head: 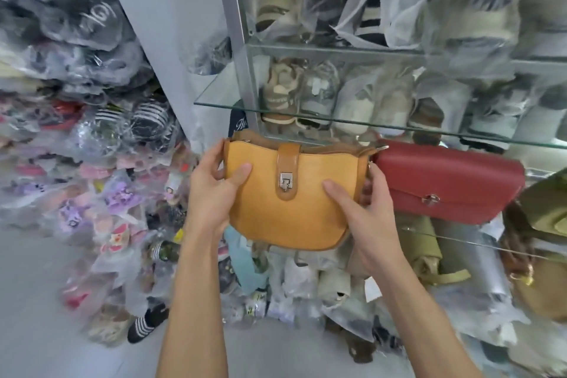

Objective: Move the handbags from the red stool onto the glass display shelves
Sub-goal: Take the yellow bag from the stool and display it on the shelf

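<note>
While L hand (214,190) & R hand (365,212) grip yellow handbag (288,209), red handbag (448,181) sits on shelf (460,242).

A mustard-yellow handbag (288,193) is seen at the centre of the frame, trimmed in tan along its edges, with a tan strap tab and a silver clasp (285,180). Just to its right a brick-red handbag (445,181) is shown, fitted with a small silver lock. Olive-green bags (426,248) are found at lower right. Black-and-white stripes are carried by the wrapped items at left (147,124) — and by a sock-like piece (147,324) at lower left. Purple and pink floral prints (119,196) are visible at mid left. The glass shelf (368,124) is edged in green — beige and cream bags (352,101) are stacked on it.
</note>
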`<act>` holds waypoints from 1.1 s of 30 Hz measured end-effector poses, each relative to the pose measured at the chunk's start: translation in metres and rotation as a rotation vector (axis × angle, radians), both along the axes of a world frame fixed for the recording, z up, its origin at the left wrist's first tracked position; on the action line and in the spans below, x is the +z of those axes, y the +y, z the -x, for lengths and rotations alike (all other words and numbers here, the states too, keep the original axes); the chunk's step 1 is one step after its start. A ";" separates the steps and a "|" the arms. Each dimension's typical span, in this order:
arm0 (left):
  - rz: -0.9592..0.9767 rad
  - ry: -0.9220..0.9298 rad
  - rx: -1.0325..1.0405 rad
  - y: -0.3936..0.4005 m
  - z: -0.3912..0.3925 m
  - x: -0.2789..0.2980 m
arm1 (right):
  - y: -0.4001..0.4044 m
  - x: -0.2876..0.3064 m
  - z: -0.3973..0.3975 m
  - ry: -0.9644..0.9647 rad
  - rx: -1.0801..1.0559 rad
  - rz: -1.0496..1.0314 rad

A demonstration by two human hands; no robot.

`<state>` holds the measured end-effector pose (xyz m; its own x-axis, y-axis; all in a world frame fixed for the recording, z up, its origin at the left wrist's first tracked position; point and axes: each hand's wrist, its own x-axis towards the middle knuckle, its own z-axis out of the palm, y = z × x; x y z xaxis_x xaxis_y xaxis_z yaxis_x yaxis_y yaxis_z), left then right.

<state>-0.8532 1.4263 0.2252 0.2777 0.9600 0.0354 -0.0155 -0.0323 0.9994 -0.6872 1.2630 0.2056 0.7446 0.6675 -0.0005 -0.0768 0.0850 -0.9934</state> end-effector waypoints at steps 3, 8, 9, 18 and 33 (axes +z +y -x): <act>-0.011 -0.039 -0.036 0.013 0.002 0.002 | 0.002 0.006 0.002 -0.010 -0.037 -0.009; -0.060 -0.109 -0.115 0.036 -0.002 0.009 | 0.017 0.014 0.005 -0.090 -0.104 -0.018; -0.071 -0.114 -0.130 0.043 -0.005 0.006 | 0.022 0.012 0.003 -0.099 -0.108 -0.019; -0.113 -0.179 -0.133 0.067 -0.024 -0.014 | 0.050 -0.002 -0.017 -0.206 -0.208 -0.003; -0.160 -0.057 -0.192 0.066 -0.042 -0.028 | 0.061 0.000 -0.016 -0.093 -0.128 0.011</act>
